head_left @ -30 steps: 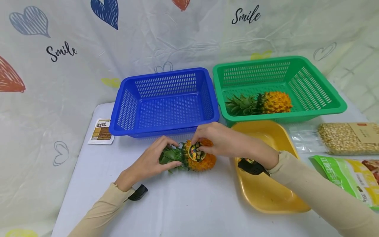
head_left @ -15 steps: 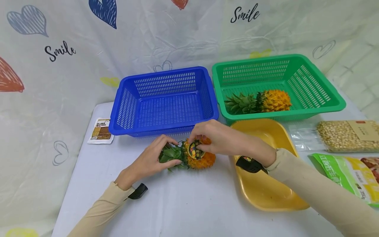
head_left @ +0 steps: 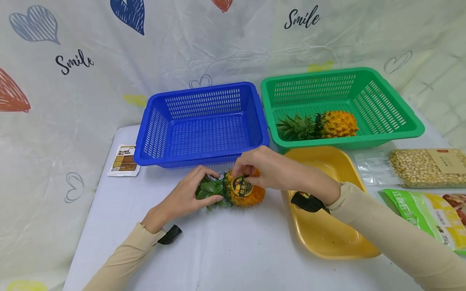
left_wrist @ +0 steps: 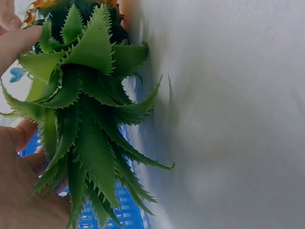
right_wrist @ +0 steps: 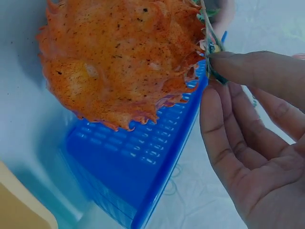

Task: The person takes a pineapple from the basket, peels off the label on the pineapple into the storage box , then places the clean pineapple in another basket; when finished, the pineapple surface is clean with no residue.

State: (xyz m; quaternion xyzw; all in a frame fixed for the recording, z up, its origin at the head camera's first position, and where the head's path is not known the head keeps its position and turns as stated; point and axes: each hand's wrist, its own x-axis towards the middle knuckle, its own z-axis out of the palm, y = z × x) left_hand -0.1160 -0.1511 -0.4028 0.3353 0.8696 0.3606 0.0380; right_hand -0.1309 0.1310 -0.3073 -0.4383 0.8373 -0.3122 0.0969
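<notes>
A small orange pineapple (head_left: pixel 257 196) lies on its side on the white-covered table, crown to the left. My left hand (head_left: pixel 185 194) holds it by the green crown (left_wrist: pixel 90 119), thumb on the near side and fingers on the far side. On the fruit's upper face is a round black-and-gold label (head_left: pixel 241 188). Thumb and index finger of my right hand (head_left: pixel 267 167) pinch the label's edge, which stands up from the skin in the right wrist view. From that side, the bare orange base of the fruit (right_wrist: pixel 119 57) shows.
Behind the pineapple stands a blue basket (head_left: pixel 207 157); to its right, a green basket (head_left: pixel 386 139) holds another pineapple (head_left: pixel 338 124). A yellow basin (head_left: pixel 327 242) sits under my right forearm. Bagged grains (head_left: pixel 415 167), a green-yellow packet (head_left: pixel 426 218) and a small sachet (head_left: pixel 125 161) lie around.
My right fingers have shifted slightly on the label, whose black strip lay more visible before and now has its edge lifted between them. The left hand and pineapple stay nearly in place.
</notes>
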